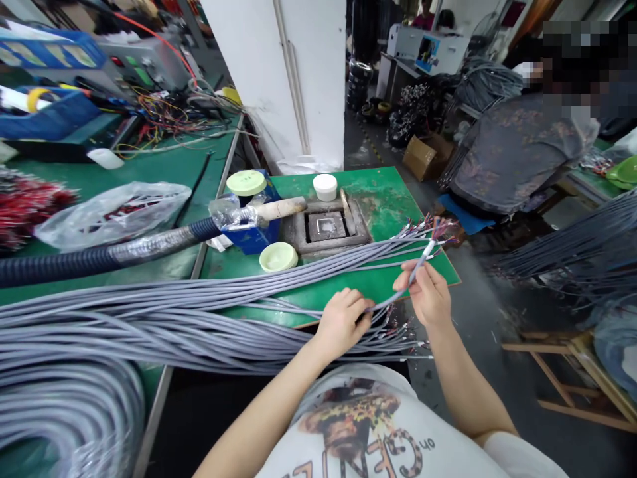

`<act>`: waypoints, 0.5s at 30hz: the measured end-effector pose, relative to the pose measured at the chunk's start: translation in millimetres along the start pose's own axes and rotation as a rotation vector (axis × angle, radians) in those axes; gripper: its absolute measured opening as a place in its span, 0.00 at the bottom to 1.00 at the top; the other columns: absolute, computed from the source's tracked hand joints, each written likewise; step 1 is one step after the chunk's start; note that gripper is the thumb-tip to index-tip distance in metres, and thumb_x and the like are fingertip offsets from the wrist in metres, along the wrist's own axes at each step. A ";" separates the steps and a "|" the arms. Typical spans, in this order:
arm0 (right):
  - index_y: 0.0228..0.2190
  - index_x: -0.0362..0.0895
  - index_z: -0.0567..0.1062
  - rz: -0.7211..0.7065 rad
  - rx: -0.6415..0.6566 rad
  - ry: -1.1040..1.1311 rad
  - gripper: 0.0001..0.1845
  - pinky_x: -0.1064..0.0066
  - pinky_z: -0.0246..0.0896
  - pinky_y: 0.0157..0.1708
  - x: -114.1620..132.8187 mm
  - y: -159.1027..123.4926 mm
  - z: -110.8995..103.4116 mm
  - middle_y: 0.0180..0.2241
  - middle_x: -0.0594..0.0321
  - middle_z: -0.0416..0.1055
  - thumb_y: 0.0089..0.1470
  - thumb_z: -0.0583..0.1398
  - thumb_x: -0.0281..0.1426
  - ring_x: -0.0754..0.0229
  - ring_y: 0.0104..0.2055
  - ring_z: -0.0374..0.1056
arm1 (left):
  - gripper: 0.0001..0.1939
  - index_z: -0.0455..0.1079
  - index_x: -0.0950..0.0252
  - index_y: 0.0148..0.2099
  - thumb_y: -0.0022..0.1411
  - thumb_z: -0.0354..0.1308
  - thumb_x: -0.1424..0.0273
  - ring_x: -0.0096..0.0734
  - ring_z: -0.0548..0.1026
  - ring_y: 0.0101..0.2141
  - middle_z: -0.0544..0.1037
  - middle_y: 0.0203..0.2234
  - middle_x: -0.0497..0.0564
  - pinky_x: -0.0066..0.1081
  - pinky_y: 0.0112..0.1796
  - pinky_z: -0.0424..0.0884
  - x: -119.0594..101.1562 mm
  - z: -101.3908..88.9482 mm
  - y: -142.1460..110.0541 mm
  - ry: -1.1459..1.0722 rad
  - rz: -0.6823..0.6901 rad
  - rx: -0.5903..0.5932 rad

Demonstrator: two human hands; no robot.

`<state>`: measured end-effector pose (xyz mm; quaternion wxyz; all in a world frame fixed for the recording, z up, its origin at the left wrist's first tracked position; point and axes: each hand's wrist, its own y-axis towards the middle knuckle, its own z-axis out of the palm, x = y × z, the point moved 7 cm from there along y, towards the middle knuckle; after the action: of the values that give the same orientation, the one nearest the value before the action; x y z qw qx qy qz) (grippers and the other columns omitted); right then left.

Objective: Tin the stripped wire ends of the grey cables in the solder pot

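A grey multi-core cable (393,300) runs between my two hands. My left hand (345,322) is closed around its jacket near the bench's front edge. Close to the stripped end, my right hand (426,291) pinches the same cable and tilts it up. Thin coloured wires (442,230) fan out of that end beyond a white band. Behind my hands, a bundle of grey cables (308,265) lies across the green bench, stripped ends to the right. A second cable bundle (279,342) lies nearer my body, its ends below my hands.
A solder pot (326,227) sits in the bench, a stick leaning on its rim. Near it are a white tub (325,187), a pale green dish (279,257) and a hose nozzle (281,208) on a blue box. A person sits at right, beyond a wooden stool (587,372).
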<state>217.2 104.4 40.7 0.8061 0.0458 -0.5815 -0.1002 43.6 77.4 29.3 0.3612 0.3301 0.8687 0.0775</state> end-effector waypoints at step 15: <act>0.33 0.40 0.74 0.418 0.642 -0.029 0.15 0.69 0.58 0.25 -41.9 -43.1 60.3 0.17 0.68 0.59 0.61 0.55 0.38 0.65 0.20 0.58 | 0.07 0.77 0.65 0.34 0.55 0.64 0.67 0.28 0.70 0.30 0.75 0.26 0.50 0.28 0.34 0.66 29.0 -54.9 -19.4 -0.918 -0.425 -0.548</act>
<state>142.8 74.0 12.8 0.7456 0.1749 -0.5913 0.2529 -18.8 86.3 45.2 0.7812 0.0424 0.6184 0.0740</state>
